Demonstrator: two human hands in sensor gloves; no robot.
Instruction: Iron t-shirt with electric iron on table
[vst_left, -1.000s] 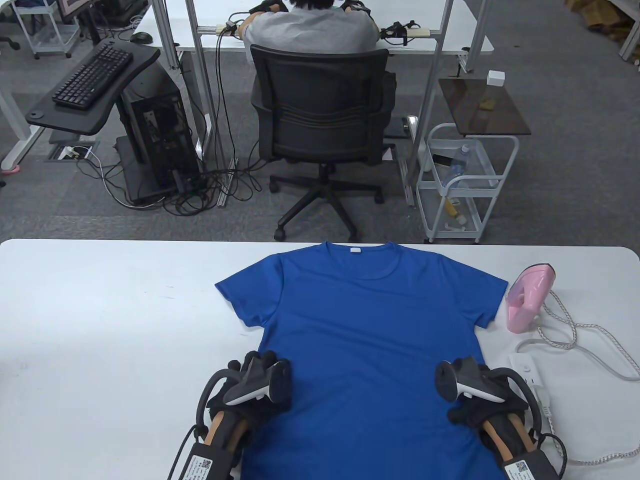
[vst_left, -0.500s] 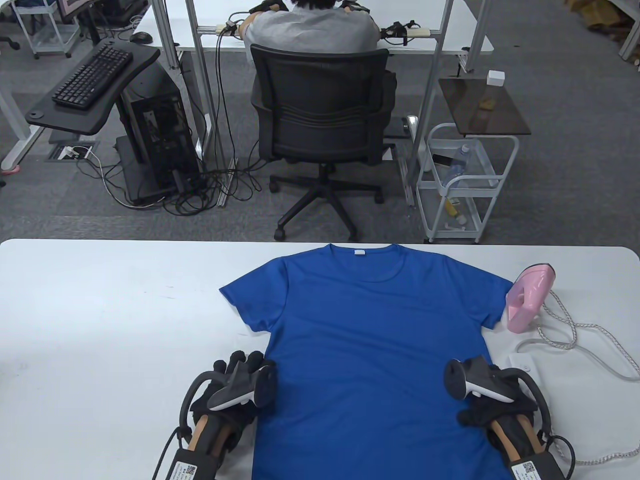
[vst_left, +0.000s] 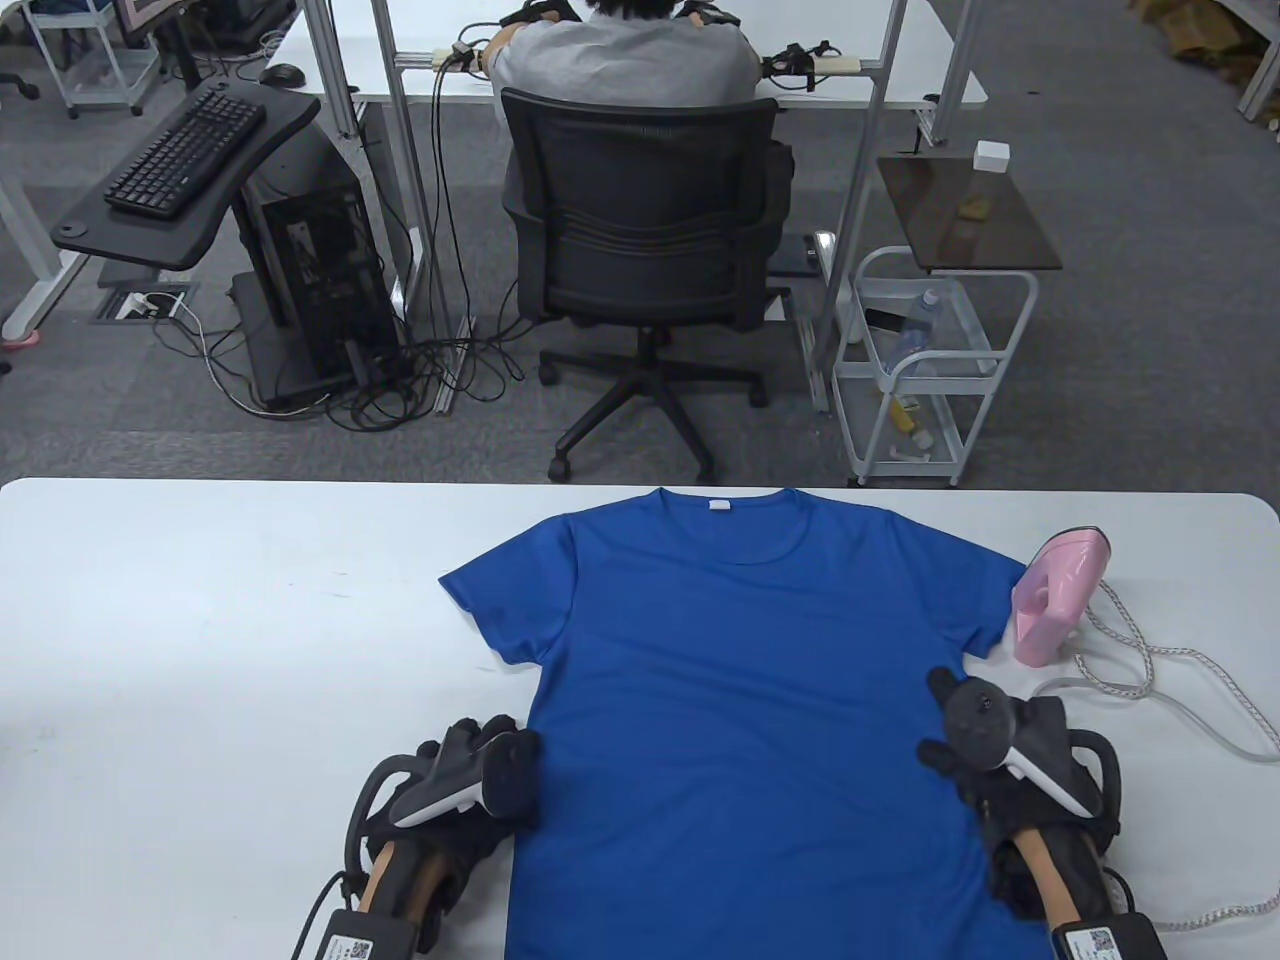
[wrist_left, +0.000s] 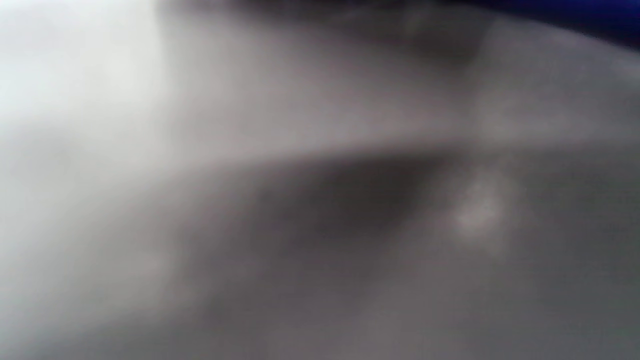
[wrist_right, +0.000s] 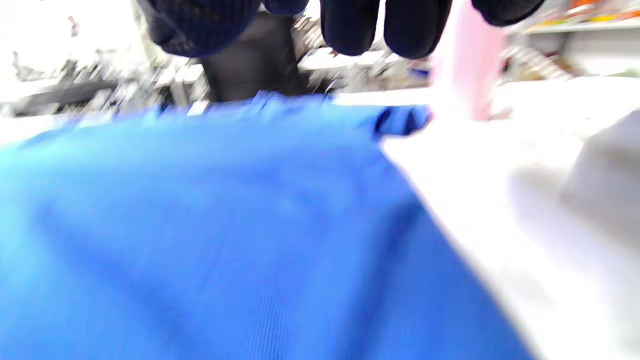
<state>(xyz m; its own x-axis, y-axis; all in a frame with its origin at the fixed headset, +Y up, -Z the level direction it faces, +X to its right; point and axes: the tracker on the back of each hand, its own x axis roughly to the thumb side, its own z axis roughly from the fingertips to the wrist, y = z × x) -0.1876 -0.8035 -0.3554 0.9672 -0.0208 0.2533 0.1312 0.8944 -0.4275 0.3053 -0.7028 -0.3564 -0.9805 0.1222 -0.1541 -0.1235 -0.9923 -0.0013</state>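
A blue t-shirt (vst_left: 740, 690) lies flat on the white table (vst_left: 200, 620), collar at the far edge. A pink iron (vst_left: 1058, 595) stands upright just past the shirt's right sleeve; it shows blurred in the right wrist view (wrist_right: 465, 75). My left hand (vst_left: 480, 760) lies on the table against the shirt's left edge and holds nothing. My right hand (vst_left: 975, 730) hovers over the shirt's right edge, short of the iron. Its fingers (wrist_right: 400, 25) hang free and empty above the shirt (wrist_right: 200, 225). The left wrist view is a grey blur.
The iron's braided cord (vst_left: 1150, 665) loops over the table's right end. A white power strip (vst_left: 1065, 745) lies beside my right hand. A white cable (vst_left: 1215, 912) runs along the near right edge. An office chair (vst_left: 640, 230) stands beyond the table.
The shirt has shifted slightly right. My left hand has slid off the shirt, left and back toward me. My right hand has lifted and moved forward toward the iron.
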